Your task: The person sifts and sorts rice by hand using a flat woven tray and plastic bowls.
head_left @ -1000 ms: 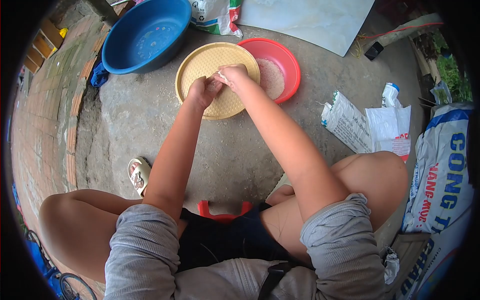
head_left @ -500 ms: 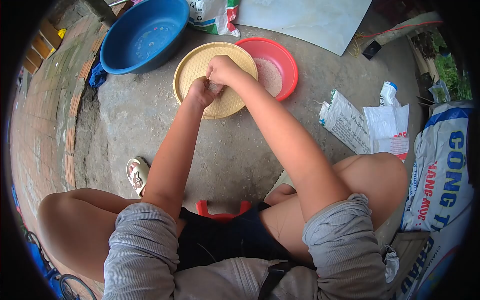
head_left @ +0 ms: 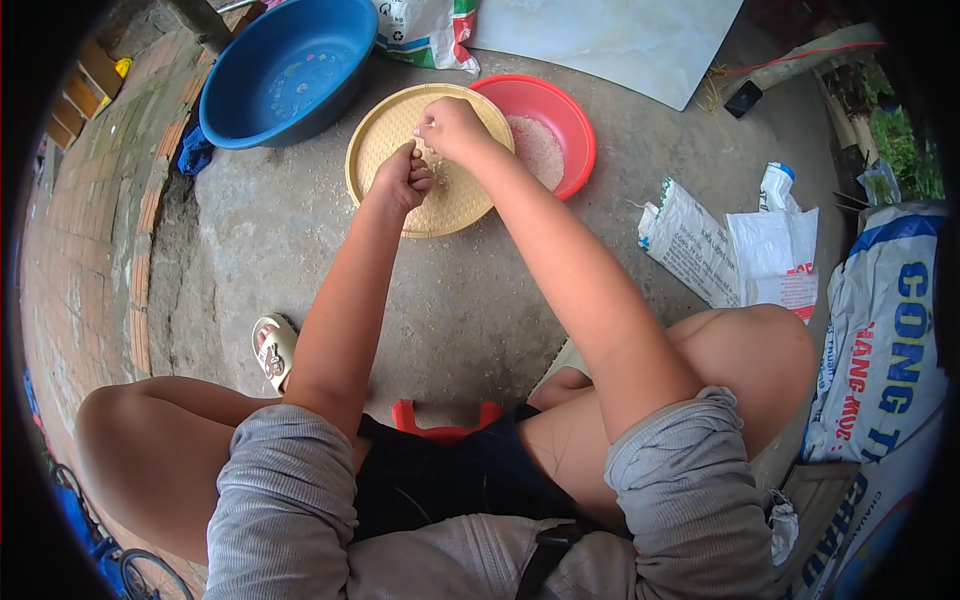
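Concrete floor (head_left: 470,310) — scattered grains (head_left: 333,172), brick paving (head_left: 92,220), yellow tray (head_left: 376,135)

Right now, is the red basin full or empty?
Part full: pale grains lie in the red basin, and bare red shows above them. The tray hides its left side, so that part I cannot tell.

Between our forearms we have open floor (head_left: 460,310) from the red stool (head_left: 403,416) up to the tan tray (head_left: 380,130). Over it, our left hand (head_left: 402,180) and right hand (head_left: 450,130) leave little room between them. The blue basin (head_left: 287,75) blocks the far left, the red basin (head_left: 583,140) the tray's right; nearer us, floor opens toward the white sacks (head_left: 690,240).
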### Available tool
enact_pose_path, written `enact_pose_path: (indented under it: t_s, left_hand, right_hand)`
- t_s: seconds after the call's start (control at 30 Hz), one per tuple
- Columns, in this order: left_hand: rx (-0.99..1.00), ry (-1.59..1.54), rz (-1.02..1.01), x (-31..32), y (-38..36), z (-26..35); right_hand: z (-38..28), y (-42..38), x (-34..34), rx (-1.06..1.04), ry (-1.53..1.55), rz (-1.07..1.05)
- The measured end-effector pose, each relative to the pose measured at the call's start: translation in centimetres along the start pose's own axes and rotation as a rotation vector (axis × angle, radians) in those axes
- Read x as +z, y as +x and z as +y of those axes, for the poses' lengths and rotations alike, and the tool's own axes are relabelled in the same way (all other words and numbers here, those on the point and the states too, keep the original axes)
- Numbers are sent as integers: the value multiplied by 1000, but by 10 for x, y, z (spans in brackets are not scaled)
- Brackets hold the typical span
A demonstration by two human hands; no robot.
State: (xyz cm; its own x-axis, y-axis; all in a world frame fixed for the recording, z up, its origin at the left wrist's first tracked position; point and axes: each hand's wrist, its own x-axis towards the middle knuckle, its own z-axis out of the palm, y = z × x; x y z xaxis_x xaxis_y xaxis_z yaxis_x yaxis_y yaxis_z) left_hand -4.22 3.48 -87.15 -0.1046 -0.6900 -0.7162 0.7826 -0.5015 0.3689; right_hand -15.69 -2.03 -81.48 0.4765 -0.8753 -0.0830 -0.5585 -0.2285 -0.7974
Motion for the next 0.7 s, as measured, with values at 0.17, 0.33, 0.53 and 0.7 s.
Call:
enact_pose_path:
  t_s: [0.17,0.33,0.53,0.7]
  left_hand:
    - [63,40,-129,17,-23,-1]
    - [179,208,-276,29,-33,2]
    - [319,327,-196,51,-42,-1]
    - [467,425,-172,67,-58,-2]
  right_hand:
    - [29,-4,2,75,23,161]
    - [38,-9,-10,287,158,122]
    - [35,-14,-9,558,754,96]
    - [38,-5,17,625,1163,148]
